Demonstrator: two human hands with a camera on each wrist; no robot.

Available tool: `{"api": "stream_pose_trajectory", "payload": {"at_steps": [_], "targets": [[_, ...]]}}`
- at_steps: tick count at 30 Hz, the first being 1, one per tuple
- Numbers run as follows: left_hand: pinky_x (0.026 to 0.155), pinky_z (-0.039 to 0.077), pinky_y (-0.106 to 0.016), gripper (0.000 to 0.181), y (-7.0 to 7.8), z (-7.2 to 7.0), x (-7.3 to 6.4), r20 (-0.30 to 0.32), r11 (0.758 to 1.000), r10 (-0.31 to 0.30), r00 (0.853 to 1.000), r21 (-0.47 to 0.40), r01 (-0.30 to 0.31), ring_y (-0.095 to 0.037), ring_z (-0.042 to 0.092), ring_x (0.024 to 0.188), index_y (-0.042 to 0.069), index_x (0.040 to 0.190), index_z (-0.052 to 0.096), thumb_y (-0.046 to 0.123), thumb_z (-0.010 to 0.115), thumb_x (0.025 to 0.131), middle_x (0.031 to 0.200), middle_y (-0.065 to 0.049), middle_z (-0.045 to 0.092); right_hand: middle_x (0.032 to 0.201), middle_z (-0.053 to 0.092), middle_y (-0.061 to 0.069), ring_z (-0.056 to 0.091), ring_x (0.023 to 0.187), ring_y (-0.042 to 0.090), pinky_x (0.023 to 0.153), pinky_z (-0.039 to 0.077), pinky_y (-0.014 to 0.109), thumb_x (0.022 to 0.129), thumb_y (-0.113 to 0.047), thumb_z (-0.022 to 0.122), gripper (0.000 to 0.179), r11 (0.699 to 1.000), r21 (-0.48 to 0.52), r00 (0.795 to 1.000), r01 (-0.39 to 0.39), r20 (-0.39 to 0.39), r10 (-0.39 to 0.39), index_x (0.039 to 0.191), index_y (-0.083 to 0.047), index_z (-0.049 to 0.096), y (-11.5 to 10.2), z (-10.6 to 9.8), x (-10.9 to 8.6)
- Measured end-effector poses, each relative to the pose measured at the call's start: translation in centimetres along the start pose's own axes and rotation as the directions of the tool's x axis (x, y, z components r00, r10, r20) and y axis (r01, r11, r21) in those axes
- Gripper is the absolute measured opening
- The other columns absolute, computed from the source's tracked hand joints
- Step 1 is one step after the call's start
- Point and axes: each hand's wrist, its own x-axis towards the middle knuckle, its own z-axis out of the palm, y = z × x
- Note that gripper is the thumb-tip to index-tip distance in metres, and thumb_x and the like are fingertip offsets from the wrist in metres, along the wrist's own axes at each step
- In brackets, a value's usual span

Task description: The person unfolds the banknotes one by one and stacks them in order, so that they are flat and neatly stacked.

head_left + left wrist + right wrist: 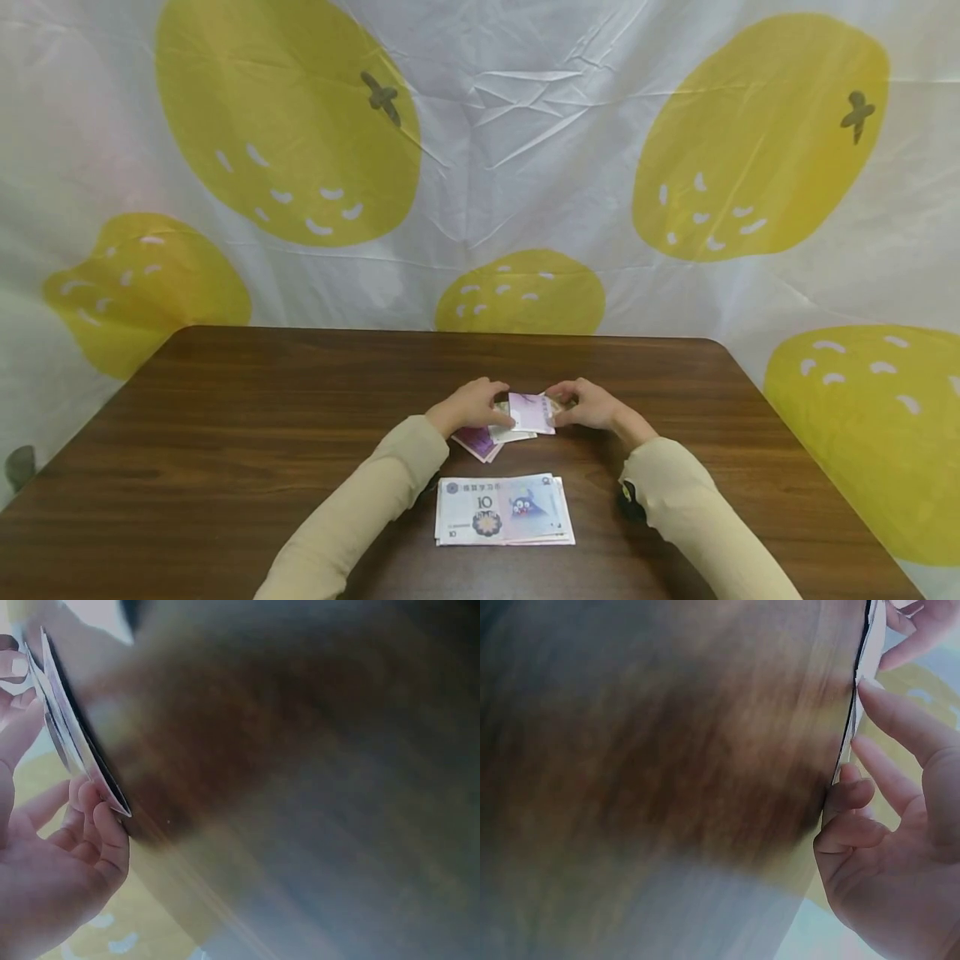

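A small purple-and-white play banknote [531,414] lies level between the two hands, with a greenish note [512,436] partly under it. The left hand [474,405] holds the left side of these notes between thumb and fingers. On the other side the right hand [591,407] pinches the right edge, thumb toward the person. Below the left hand, darker purple notes [480,443] stick out at an angle. The left wrist view catches the notes [71,724] edge-on, slightly fanned apart. How many sheets each hand grips is hidden.
Nearer the person, a loosely squared stack of larger play notes marked 10 [504,510] lies on the brown wooden table [300,417]. Behind the table hangs a white cloth [510,167] with yellow fruit prints. A dark band [630,500] circles the right wrist.
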Motion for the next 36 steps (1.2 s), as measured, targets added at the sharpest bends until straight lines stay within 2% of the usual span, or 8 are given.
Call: {"api": "stream_pose_trajectory", "payload": {"at_steps": [1,4,9,13,20,25,29,36], "targets": [[0.074,0.040,-0.033,0.069,1.2,-0.9,-0.8,0.018,0.999,-0.033,0.999,0.005,0.033,-0.020,0.049,0.079,0.007,0.124,0.049,0.043,0.071,0.069,0.086,-0.006,0.052,0.090,0.058,0.011,0.051,0.087,0.026,0.077,0.039,0.039,0.070,-0.013,0.072,0.043,1.000,-0.004,1.000,-0.004,-0.002,0.004,0.106,0.004,0.057,0.0,0.0,0.0],[0.077,0.040,-0.034,0.060,3.0,-2.1,-2.3,0.007,0.999,-0.044,0.999,0.031,0.044,-0.023,0.050,0.087,0.005,0.120,0.052,0.035,0.070,0.072,0.095,-0.010,0.053,0.089,0.056,0.010,0.049,0.086,0.026,0.076,0.038,0.038,0.069,-0.012,0.073,0.041,1.000,-0.005,1.000,-0.017,-0.010,0.017,0.104,0.003,0.058,-0.1,0.1,-0.1],[0.079,0.040,-0.036,0.055,4.2,-2.8,-3.5,-0.005,0.996,-0.074,0.997,0.042,0.074,-0.025,0.050,0.096,0.010,0.120,0.050,0.034,0.069,0.073,0.105,-0.010,0.052,0.089,0.052,0.011,0.046,0.086,0.025,0.076,0.037,0.037,0.068,-0.011,0.073,0.041,0.999,-0.001,0.999,-0.043,-0.022,0.043,0.103,0.002,0.058,-0.3,0.1,-0.2],[0.077,0.041,-0.037,0.056,4.2,-2.7,-3.5,-0.026,0.995,-0.095,0.995,0.009,0.095,-0.026,0.052,0.094,0.014,0.118,0.047,0.032,0.072,0.071,0.103,-0.009,0.052,0.088,0.052,0.011,0.045,0.085,0.025,0.075,0.037,0.036,0.066,-0.011,0.074,0.041,0.998,0.008,0.998,-0.058,-0.029,0.059,0.101,0.002,0.057,-0.3,0.1,-0.1],[0.076,0.041,-0.035,0.056,4.0,-2.5,-3.2,-0.046,0.996,-0.089,0.995,-0.011,0.089,-0.023,0.052,0.091,0.016,0.115,0.044,0.031,0.074,0.069,0.102,-0.008,0.053,0.086,0.051,0.010,0.047,0.083,0.024,0.073,0.037,0.033,0.065,-0.007,0.075,0.038,0.997,0.042,0.996,-0.061,-0.067,0.064,0.095,0.003,0.054,-0.2,0.3,-0.1],[0.074,0.041,-0.035,0.056,4.2,-2.4,-3.2,-0.055,0.997,-0.079,0.995,-0.006,0.079,-0.022,0.052,0.089,0.018,0.114,0.042,0.030,0.074,0.069,0.102,-0.006,0.052,0.079,0.052,0.007,0.047,0.075,0.021,0.065,0.036,0.030,0.067,-0.005,0.072,0.026,0.994,0.094,0.988,-0.062,-0.132,0.074,0.085,0.001,0.053,-0.3,0.4,-0.1],[0.069,0.042,-0.032,0.054,4.4,-2.5,-3.3,-0.070,0.998,-0.065,0.995,-0.006,0.065,-0.019,0.052,0.082,0.017,0.111,0.043,0.028,0.074,0.069,0.095,-0.003,0.051,0.073,0.052,0.005,0.047,0.068,0.017,0.059,0.037,0.027,0.072,-0.001,0.066,0.015,0.986,0.160,0.988,-0.040,-0.142,0.064,0.081,0.002,0.054,-0.4,0.5,-0.2],[0.058,0.038,-0.024,0.020,4.2,-2.6,-3.4,-0.177,0.993,0.001,0.984,-0.115,-0.022,-0.010,0.047,0.064,0.011,0.087,0.052,0.019,0.067,0.077,0.072,0.004,0.050,0.069,0.052,0.005,0.045,0.059,0.014,0.049,0.036,0.025,0.078,0.000,0.061,0.012,0.957,0.288,0.992,-0.030,-0.107,0.063,0.084,0.005,0.052,-0.9,0.4,-0.5]]}}
